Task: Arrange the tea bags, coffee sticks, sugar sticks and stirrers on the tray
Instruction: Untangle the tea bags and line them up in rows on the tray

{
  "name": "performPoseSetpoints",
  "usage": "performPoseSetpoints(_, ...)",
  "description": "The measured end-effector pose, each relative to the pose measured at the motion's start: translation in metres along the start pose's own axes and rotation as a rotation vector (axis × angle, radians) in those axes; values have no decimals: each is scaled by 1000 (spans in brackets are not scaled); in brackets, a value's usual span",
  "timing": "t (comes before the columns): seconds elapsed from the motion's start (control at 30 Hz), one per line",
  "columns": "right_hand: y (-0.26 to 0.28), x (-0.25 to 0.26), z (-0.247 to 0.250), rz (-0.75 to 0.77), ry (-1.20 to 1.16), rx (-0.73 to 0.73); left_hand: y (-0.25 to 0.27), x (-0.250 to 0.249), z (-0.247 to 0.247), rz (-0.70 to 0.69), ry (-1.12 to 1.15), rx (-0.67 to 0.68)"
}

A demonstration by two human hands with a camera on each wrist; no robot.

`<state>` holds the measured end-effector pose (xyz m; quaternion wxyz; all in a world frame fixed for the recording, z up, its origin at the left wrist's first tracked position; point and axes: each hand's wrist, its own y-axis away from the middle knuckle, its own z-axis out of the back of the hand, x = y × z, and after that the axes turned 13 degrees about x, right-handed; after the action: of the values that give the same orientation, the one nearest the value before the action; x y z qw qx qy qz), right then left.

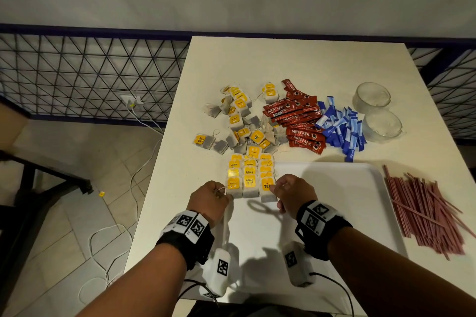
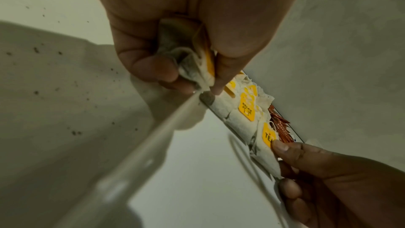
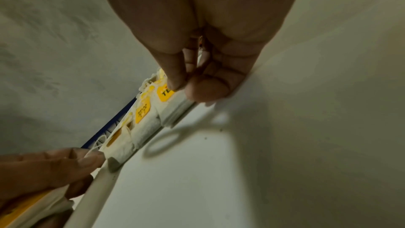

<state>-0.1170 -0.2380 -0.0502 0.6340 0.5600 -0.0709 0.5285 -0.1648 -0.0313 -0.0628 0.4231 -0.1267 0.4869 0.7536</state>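
Observation:
Tea bags with yellow tags lie in three neat columns (image 1: 249,175) at the far left corner of the white tray (image 1: 334,166). My left hand (image 1: 211,197) sits at the left front of those columns and grips a bunched tea bag (image 2: 197,65) in its curled fingers. My right hand (image 1: 277,189) pinches the front right tea bag (image 1: 266,186), the thumb on its "TEA" tag (image 2: 268,135). Beyond the tray lie a loose tea bag pile (image 1: 239,121), red coffee sticks (image 1: 298,121) and blue sugar sticks (image 1: 340,131). Pink stirrers (image 1: 425,213) lie right of the tray.
Two glass cups (image 1: 372,96) (image 1: 382,125) stand at the table's far right, behind the sugar sticks. The table's left edge (image 1: 159,175) runs close to my left hand, with tiled floor and cables below. A metal grid fence stands behind the table.

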Motion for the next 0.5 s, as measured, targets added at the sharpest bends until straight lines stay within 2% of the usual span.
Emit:
performPoseSetpoints(0.4,1,6,1,-34,88,13,1,-2,0,5,38,24)
performPoseSetpoints(0.5,-1,7,3,-4,198,-18,8,-5,6,-12,73,19)
